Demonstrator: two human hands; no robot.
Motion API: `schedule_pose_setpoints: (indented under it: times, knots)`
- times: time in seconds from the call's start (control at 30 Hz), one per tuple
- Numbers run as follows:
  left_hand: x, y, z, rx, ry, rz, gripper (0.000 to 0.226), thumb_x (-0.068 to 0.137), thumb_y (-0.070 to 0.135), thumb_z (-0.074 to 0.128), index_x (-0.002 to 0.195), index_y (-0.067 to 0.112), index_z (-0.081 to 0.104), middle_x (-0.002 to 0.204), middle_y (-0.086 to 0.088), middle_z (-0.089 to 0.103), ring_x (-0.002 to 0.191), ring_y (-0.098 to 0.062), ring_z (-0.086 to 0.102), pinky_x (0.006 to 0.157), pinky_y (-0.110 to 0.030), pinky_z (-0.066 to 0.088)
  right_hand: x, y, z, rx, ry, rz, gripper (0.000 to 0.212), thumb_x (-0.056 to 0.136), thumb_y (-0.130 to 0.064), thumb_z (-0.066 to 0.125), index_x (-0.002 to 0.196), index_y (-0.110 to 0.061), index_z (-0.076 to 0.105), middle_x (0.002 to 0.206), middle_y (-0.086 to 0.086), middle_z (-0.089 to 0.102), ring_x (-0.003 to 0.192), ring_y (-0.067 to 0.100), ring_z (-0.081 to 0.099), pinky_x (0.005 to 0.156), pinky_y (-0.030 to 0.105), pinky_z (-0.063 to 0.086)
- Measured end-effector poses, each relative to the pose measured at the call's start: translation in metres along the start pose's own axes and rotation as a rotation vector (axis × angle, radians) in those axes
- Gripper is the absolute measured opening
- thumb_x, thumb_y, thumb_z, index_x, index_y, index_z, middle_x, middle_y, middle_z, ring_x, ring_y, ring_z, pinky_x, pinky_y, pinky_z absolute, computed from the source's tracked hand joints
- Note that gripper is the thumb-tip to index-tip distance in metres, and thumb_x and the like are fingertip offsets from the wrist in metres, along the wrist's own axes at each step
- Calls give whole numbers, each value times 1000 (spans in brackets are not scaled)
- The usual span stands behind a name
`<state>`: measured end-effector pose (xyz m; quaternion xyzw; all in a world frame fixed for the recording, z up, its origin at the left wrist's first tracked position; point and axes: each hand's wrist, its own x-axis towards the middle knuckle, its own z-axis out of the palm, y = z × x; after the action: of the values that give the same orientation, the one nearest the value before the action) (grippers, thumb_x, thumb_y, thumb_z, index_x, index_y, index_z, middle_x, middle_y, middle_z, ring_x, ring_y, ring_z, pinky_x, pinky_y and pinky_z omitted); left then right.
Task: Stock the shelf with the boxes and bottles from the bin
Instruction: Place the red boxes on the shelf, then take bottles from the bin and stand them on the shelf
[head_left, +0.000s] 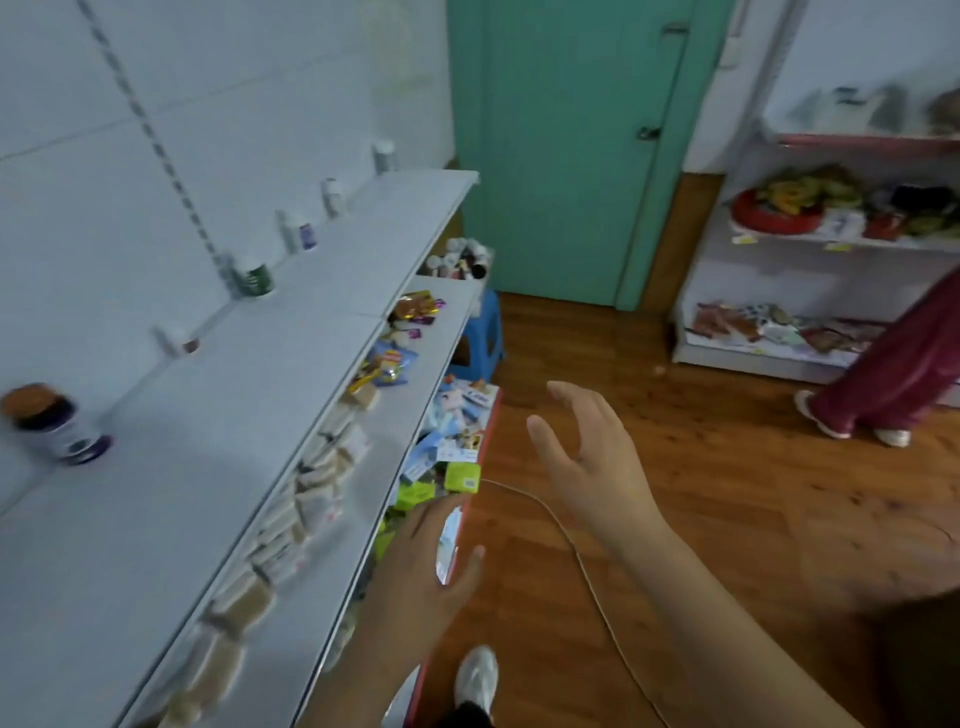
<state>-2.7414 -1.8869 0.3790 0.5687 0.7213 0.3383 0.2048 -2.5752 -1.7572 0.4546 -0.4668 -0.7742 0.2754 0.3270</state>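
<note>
A white shelf unit (218, 447) runs along the left wall. Several bottles stand along the back of its top board, among them a dark bottle with an orange lid (49, 423) and a green-labelled bottle (254, 278). Small boxes (311, 483) lie in a row on the board below. A bin of bottles (457, 260) sits at the shelf's far end on a blue stool (480, 340). My left hand (426, 561) hangs empty by the shelf's front edge with fingers relaxed. My right hand (587, 452) is raised over the floor, fingers spread, holding nothing.
Colourful packets (447, 441) fill the bottom level by the floor. A white cord (582, 561) trails across the wooden floor. A teal door (566, 150) is ahead. Another person's legs (893, 374) stand beside a second shelf (810, 244) at the right. My white shoe (475, 675) shows below.
</note>
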Motion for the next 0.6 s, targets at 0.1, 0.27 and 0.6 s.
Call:
schedule_pose_setpoints:
  times: [0.1,0.27,0.6]
  knots:
    - [57,-5,16,0,-52,32,53,90,48,58,140,44,39,135,25,43,125,6,42,101,-21,42,39,18,-4,-30,27,42,55,96,-56,47,144,-30,40,144,-13,44,134,4,38,103,20,33]
    - [162,-10,21,-64,-92,60,60,82,66,46,138,47,37,136,25,43,125,2,46,103,-30,46,134,24,-5,-62,62,69,57,96,-57,46,146,-32,37,147,-13,41,135,5,38,103,23,36]
    - [353,24,38,-78,-101,125,55,94,49,56,144,38,36,137,27,34,125,10,30,102,-18,33,283,55,-21,-72,145,124,61,95,-57,44,147,-26,39,146,-10,44,135,8,40,109,32,40]
